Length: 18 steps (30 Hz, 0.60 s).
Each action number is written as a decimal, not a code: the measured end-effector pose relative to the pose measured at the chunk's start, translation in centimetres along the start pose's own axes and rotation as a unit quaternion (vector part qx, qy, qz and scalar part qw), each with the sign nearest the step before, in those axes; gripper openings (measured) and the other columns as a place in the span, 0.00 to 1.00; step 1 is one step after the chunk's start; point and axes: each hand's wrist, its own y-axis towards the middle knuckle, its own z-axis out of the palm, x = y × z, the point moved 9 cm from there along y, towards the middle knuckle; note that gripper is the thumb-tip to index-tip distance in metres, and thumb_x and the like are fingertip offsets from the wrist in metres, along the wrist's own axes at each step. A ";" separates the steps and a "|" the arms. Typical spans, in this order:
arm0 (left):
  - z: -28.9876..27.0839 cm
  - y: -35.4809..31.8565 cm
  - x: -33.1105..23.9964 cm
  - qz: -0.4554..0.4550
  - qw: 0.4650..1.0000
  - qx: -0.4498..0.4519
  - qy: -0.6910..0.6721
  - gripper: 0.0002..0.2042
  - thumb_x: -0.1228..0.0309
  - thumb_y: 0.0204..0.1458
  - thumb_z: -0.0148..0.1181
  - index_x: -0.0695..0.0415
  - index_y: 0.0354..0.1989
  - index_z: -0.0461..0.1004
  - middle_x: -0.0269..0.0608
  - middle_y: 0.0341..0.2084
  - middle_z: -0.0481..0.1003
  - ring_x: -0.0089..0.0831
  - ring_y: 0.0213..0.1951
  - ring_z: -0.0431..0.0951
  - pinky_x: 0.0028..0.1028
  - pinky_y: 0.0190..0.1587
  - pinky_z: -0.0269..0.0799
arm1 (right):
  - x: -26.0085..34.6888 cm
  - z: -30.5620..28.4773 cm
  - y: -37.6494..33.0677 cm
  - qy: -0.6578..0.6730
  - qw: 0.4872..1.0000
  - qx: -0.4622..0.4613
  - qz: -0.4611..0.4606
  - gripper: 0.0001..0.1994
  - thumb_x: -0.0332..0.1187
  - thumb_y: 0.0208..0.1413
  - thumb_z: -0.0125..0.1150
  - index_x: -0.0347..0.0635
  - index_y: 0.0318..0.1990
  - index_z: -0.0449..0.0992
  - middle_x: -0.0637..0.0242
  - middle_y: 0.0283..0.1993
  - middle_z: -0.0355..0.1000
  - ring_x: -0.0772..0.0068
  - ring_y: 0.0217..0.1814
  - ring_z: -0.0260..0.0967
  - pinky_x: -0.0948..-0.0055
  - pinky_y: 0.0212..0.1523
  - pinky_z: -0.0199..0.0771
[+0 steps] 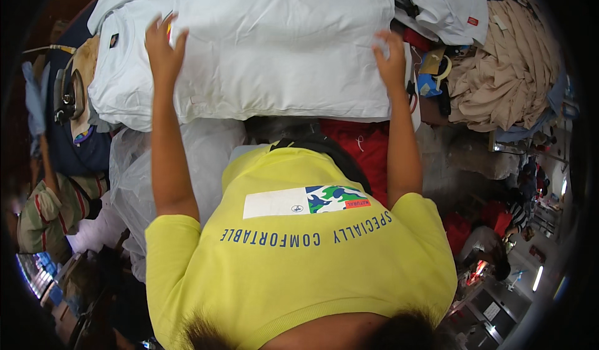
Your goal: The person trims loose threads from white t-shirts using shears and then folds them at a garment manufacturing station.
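A white, rectangular fabric garment point(281, 53) is already laid out, though not yet perfectly smooth, between the left hand point(165, 53) and the right hand point(393, 62), whose fingers are held apart with nothing visibly gripped.

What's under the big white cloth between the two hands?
Left of the white cloth, a white shirt seems to run under it. Below the cloth's front edge: clear plastic, red fabric. Whatever lies beneath its middle is covered; can't tell.
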 end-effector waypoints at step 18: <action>-2.1 -19.7 6.0 -0.531 0.756 0.022 -0.381 0.13 0.61 0.56 0.51 0.59 0.34 0.70 0.28 0.24 0.69 0.15 0.25 0.66 0.18 0.29 0.67 | -9.0 -2.4 -16.2 0.335 0.801 -0.060 0.492 0.14 0.27 0.50 0.59 0.42 0.43 0.64 0.64 0.37 0.70 0.80 0.34 0.63 0.82 0.33 0.62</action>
